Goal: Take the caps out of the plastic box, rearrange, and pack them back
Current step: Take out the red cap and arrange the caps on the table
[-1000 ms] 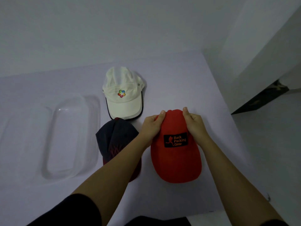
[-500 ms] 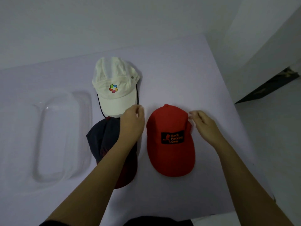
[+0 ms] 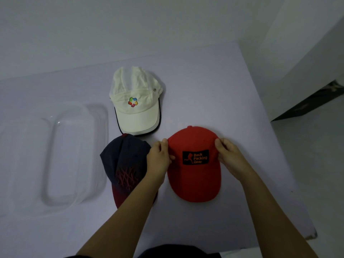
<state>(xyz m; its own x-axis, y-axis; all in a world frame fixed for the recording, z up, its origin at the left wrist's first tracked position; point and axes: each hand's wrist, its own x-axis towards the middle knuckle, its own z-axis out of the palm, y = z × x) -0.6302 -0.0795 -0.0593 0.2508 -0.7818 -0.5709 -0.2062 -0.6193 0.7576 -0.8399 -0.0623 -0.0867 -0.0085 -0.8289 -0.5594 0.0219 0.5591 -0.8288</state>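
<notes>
A red cap [image 3: 194, 175] with a black "Back Packing Gear" patch lies on the white table, brim toward me. My left hand [image 3: 159, 158] pinches its left side and my right hand [image 3: 228, 155] pinches its right side. A navy cap with a dark red brim [image 3: 123, 164] lies just left of it, partly under my left forearm. A cream cap [image 3: 137, 107] with a coloured logo lies behind both. The clear plastic box [image 3: 55, 155] stands at the left with nothing in it.
The table [image 3: 214, 86] ends at the right, close to the red cap, and its front right corner [image 3: 312, 235] is near my right arm. A white wall runs behind the table. A white cabinet [image 3: 307, 58] stands at the far right.
Both hands let go of the red cap's crown, moved apart, then closed again on its two sides. The cap lies flatter and wider than before.
</notes>
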